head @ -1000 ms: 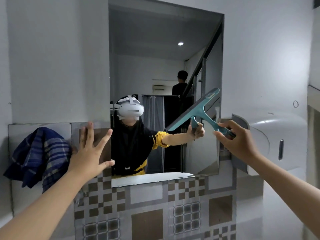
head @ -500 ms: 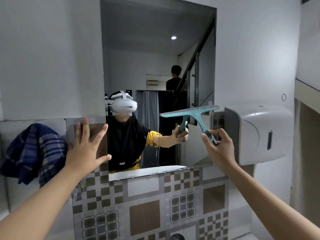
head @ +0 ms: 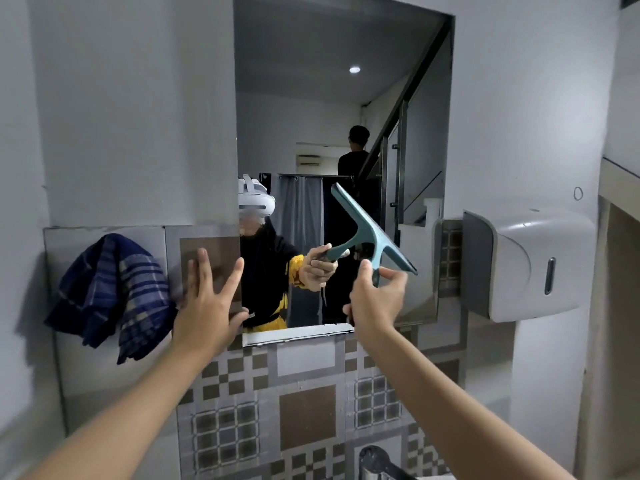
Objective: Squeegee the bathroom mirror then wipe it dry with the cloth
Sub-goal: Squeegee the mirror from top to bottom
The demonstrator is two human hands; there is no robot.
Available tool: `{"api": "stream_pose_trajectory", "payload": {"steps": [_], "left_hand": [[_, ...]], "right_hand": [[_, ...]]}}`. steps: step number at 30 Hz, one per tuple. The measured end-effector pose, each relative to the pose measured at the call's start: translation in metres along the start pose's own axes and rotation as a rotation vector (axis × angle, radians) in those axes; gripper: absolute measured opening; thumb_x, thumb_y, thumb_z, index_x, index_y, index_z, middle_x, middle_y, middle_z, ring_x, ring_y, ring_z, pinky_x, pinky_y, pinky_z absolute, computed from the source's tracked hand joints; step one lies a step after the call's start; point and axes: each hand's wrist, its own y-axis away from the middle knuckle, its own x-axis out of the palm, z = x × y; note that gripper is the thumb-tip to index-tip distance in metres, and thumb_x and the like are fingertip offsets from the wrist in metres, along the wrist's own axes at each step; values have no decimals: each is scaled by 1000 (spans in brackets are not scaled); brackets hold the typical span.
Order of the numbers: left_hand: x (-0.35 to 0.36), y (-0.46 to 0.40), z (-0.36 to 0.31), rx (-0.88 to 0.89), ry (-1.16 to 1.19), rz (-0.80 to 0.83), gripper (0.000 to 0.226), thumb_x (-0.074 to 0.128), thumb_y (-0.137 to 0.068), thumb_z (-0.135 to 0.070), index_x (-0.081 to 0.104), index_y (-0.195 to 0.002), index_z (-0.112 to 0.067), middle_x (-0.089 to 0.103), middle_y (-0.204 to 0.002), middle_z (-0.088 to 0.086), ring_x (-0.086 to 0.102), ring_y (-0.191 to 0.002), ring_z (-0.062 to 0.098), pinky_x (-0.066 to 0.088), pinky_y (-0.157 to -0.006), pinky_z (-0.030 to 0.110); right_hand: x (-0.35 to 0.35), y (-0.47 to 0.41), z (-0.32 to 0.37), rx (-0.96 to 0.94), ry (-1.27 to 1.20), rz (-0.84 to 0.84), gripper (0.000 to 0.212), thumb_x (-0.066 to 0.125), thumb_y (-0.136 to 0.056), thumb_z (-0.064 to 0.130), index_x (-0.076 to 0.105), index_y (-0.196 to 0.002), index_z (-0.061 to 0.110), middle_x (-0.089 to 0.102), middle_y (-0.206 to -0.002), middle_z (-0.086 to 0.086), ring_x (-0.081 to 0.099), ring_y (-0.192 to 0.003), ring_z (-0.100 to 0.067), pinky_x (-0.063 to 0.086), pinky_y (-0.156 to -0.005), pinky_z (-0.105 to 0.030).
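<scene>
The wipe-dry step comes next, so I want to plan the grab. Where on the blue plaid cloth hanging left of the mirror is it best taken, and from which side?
Probably the bunched upper part of the cloth, near where it hangs on the wall, approached from the front with the free left hand beside it. The folds gather there, while the lower edges hang loose and would trail.

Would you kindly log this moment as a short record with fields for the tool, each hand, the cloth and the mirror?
tool: teal squeegee, blade tilted, against the lower right of the mirror
right hand: grips the squeegee handle
left hand: open, fingers spread, flat at the mirror's left edge
cloth: blue plaid, hanging on the wall to the left, untouched
mirror: wall-mounted, above patterned tiles
dispenser: white, right of the mirror
</scene>
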Motion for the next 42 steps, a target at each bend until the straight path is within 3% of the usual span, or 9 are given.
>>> {"api": "stream_pose_trajectory", "payload": {"steps": [6,14,17,19,25,34,38,40,42], "left_hand": [[9,13,7,84,3,-4,102,78,-68,-42,17,-148,-27,-1,-153,29,9,-138,49,55,-78,51],[16,14,5,58,44,-37,105,77,-68,-42,11,-148,-33,-9,-155,24,-1,-141,43,55,-81,46],[17,15,7,60,63,-39,105,77,-69,-41,8,-148,-34,-13,-155,22,-7,-141,41,54,-84,47],[16,15,7,63,60,-40,106,77,-70,-40,7,-148,-33,-14,-155,22,-8,-141,41,53,-85,48],[14,17,10,103,13,-79,97,77,-69,-36,21,-148,-24,-1,-154,27,1,-141,44,43,-97,53],[28,20,18,79,107,-33,99,69,-78,-42,0,-147,-39,-28,-154,12,-24,-140,33,43,-99,55],[29,21,20,93,100,-39,96,69,-78,-42,3,-148,-36,-26,-154,12,-24,-141,33,43,-100,55],[30,23,22,113,108,-36,96,70,-77,-42,6,-148,-37,-25,-155,11,-23,-141,33,39,-101,55],[32,25,24,132,96,-30,95,70,-77,-44,7,-147,-38,-26,-154,10,-23,-141,33,31,-103,55]], "right_hand": [[46,44,-5,20,-63,53,23,55,-96,29,40,-105,15,57,-80,-11,50,-29,-13,39,-32,-20],[67,61,-12,27,-59,68,26,54,-97,24,40,-112,7,50,-80,-1,49,-34,13,34,-31,-7],[72,67,-17,-12,-59,40,26,56,-96,27,40,-109,11,56,-89,-5,59,-45,-1,38,-36,-8],[77,72,-27,-70,-7,55,25,59,-94,30,41,-104,16,61,-91,-7,59,-58,-7,42,-43,-12],[87,91,-54,-276,97,189,23,65,-90,27,45,-96,18,60,-76,7,57,-59,-1,49,-56,-18],[42,46,-65,-597,338,298,21,69,-88,23,50,-96,18,63,-73,4,49,-44,-3,32,-41,-10],[16,17,-55,-728,470,356,24,71,-86,26,48,-93,28,64,-62,-3,39,-38,-10,30,-33,-22],[7,2,-49,-777,538,371,23,72,-85,29,52,-96,23,63,-60,5,36,-36,-11,34,-32,-29],[0,-11,-43,-833,603,363,27,74,-83,29,58,-101,15,52,-56,19,37,-35,-10,32,-34,-21]]}}
